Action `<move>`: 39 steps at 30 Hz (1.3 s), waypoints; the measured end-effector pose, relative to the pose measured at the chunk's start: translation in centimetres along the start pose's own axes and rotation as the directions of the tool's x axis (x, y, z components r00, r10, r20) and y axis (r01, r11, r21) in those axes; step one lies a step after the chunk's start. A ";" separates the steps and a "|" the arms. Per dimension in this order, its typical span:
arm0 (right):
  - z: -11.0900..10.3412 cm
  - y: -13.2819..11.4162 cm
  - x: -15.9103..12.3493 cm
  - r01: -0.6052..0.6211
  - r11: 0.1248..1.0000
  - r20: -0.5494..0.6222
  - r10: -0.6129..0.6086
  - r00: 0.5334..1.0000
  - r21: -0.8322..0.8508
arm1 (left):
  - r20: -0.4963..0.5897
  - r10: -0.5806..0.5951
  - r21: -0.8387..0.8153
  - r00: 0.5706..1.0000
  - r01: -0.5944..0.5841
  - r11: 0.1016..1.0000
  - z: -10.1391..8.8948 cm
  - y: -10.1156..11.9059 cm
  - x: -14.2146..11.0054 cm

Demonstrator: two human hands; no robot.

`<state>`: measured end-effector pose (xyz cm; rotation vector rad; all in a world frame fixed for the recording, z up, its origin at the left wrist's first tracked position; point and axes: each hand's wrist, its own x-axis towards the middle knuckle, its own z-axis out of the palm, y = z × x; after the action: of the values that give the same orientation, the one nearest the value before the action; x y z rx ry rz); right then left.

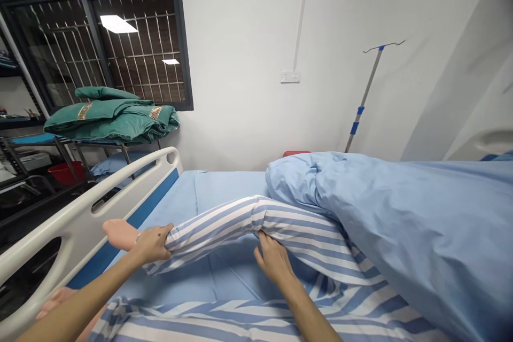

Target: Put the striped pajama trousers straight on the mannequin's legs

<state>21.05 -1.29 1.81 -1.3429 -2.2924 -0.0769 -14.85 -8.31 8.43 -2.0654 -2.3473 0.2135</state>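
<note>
Beside the left hand [154,243], gripping its cuff [173,239], a leg [224,224] needs the right hand [274,259] (open) beneath its knee [257,214].

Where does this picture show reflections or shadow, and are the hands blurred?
All in head view: two bright reflections in the window; a faint shadow on the wall near the hooked pole; left hand and right hand show no obvious blur.

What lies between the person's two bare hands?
Head view: part of a blue-and-white striped cloth trouser leg stretches between the left hand and right hand.
</note>
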 end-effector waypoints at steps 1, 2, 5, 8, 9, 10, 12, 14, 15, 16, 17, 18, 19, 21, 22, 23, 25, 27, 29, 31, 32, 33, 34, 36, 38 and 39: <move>0.0 -0.1 -0.1 0.002 1.000 0.029 -0.002 1.000 0.007 | -0.005 0.017 0.023 1.000 -0.017 1.000 0.0 -0.3 0.0; 0.0 -0.2 -0.2 0.002 1.000 0.055 -0.003 0.998 0.015 | -0.015 0.036 0.049 0.999 -0.035 0.998 0.0 -0.6 0.0; 0.1 -0.5 -0.3 0.005 0.999 0.120 -0.009 0.993 0.033 | -0.027 0.072 0.106 0.997 -0.069 0.992 -0.1 -1.5 0.1; 0.3 -0.7 -0.4 0.013 0.999 0.153 -0.019 0.988 0.042 | -0.021 0.080 0.126 0.997 -0.077 0.989 0.0 -2.2 0.4; 0.3 -0.7 -0.4 0.016 0.999 0.152 -0.022 0.988 0.041 | -0.019 0.084 0.125 0.996 -0.081 0.989 0.2 -2.3 0.4; 0.4 -0.7 -0.4 0.018 0.999 0.147 -0.023 0.989 0.038 | -0.016 0.085 0.123 0.996 -0.082 0.989 0.5 -2.5 0.5; 0.5 -0.7 -0.4 0.022 0.999 0.140 -0.026 0.990 0.030 | -0.009 0.085 0.113 0.996 -0.084 0.990 1.6 -2.7 0.6; 0.7 -0.7 -0.5 0.030 0.999 0.146 -0.033 0.989 0.021 | -0.001 0.072 0.101 0.997 -0.072 0.992 2.9 -2.9 0.7; 0.8 -0.6 -0.5 0.034 0.999 0.149 -0.036 0.988 0.015 | 0.002 0.071 0.094 0.998 -0.070 0.993 3.6 -3.0 0.6; 0.9 -0.6 -0.6 0.040 0.999 0.154 -0.041 0.987 0.010 | 0.003 0.075 0.088 0.997 -0.075 0.993 4.2 -3.1 0.6; 1.0 -0.6 -0.6 0.046 0.999 0.163 -0.047 0.986 0.007 | 0.000 0.081 0.085 0.997 -0.080 0.993 4.7 -3.1 0.6; 1.1 -0.6 -0.6 0.052 0.999 0.175 -0.053 0.983 0.006 | 0.001 0.087 0.084 0.996 -0.086 0.993 5.1 -3.2 0.6; 1.2 -0.5 -0.7 0.056 0.998 0.192 -0.057 0.980 0.009 | 0.004 0.094 0.086 0.996 -0.094 0.992 5.3 -3.3 0.6; 1.3 -0.5 -0.8 0.059 0.998 0.233 -0.063 0.971 0.024 | 0.014 0.107 0.098 0.994 -0.108 0.989 5.3 -3.7 0.8; 1.4 -0.4 -0.8 0.059 0.998 0.256 -0.066 0.965 0.034 | 0.018 0.115 0.109 0.993 -0.116 0.987 5.1 -3.9 1.0; 1.5 -0.4 -0.9 0.059 0.997 0.279 -0.069 0.958 0.045 | 0.019 0.127 0.122 0.992 -0.128 0.984 4.8 -4.2 1.2; 1.8 -0.2 -1.1 0.061 0.996 0.327 -0.080 0.942 0.066 | 0.010 0.155 0.153 0.988 -0.154 0.976 3.9 -4.8 1.7; 2.1 -0.1 -1.2 0.062 0.995 0.366 -0.087 0.927 0.079 | 0.007 0.178 0.175 0.984 -0.176 0.969 3.0 -5.3 2.3; 2.3 0.0 -1.3 0.061 0.995 0.373 -0.088 0.924 0.082 | 0.006 0.182 0.182 0.983 -0.180 0.967 2.1 -5.7 2.7; 2.4 0.1 -1.2 0.066 0.995 0.354 -0.091 0.931 0.080 | -0.001 0.177 0.176 0.984 -0.174 0.969 1.7 -5.8 2.9; 2.4 0.1 -1.2 0.069 0.995 0.341 -0.091 0.936 0.077 | -0.006 0.176 0.170 0.984 -0.172 0.970 1.8 -5.8 2.9; 2.5 0.1 -1.2 0.073 0.995 0.330 -0.093 0.940 0.073 | -0.009 0.177 0.165 0.984 -0.173 0.971 1.9 -5.8 2.9; 2.5 0.1 -1.1 0.079 0.994 0.322 -0.098 0.942 0.071 | -0.009 0.180 0.158 0.984 -0.176 0.972 2.3 -5.8 2.7; 2.5 0.1 -1.2 0.089 0.994 0.319 -0.106 0.942 0.069 | -0.004 0.180 0.135 0.984 -0.178 0.975 3.2 -5.8 2.4; 2.6 0.1 -1.3 0.090 0.994 0.335 -0.106 0.936 0.063 | 0.012 0.171 0.109 0.985 -0.171 0.979 4.2 -5.8 2.2; 2.7 0.1 -1.4 0.088 0.994 0.353 -0.103 0.930 0.059 | 0.020 0.167 0.100 0.986 -0.168 0.981 4.6 -5.9 2.1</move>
<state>20.65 -1.64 -1.18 -1.3088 -2.6422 0.1990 -21.36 -7.38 4.32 -2.2187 -2.1198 0.3394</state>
